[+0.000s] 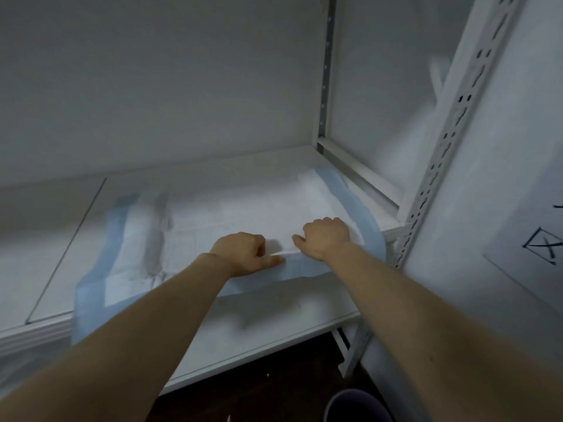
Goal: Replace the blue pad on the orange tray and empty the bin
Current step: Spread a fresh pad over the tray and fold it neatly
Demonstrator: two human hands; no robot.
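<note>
- So: blue-edged pad lies spread on the right part of a white shelf board, white quilted middle, light blue border all round.
- Pad's far right corner sits near the rear upright; its near-left corner droops over the shelf's front edge.
- Grey streak runs near-to-far across the pad's left part; blurred, cannot tell whether it is a crease or a stain.
- Left hand is on the pad's near edge, fingers curled under, thumb and forefinger pinching a thin white layer at the border.
- Right hand is just right of the left one, close but apart, knuckles up, fingers curled in, thumb pointing left and pinching the same lifted white edge.
- Both forearms are bare and reach in from the near side.
- Slotted white front post stands at the right, leaning in this wide-angle view.
- Lower shelf shows below the pad's near edge, white.
- Bin, round and grey-purple, only its rim in view at the near bottom edge, on a dark floor, well apart from the pad.
- White sheet at the far right bears a hand-drawn box with an X inside in dark marker; a stroke above it is cut off, unreadable.
</note>
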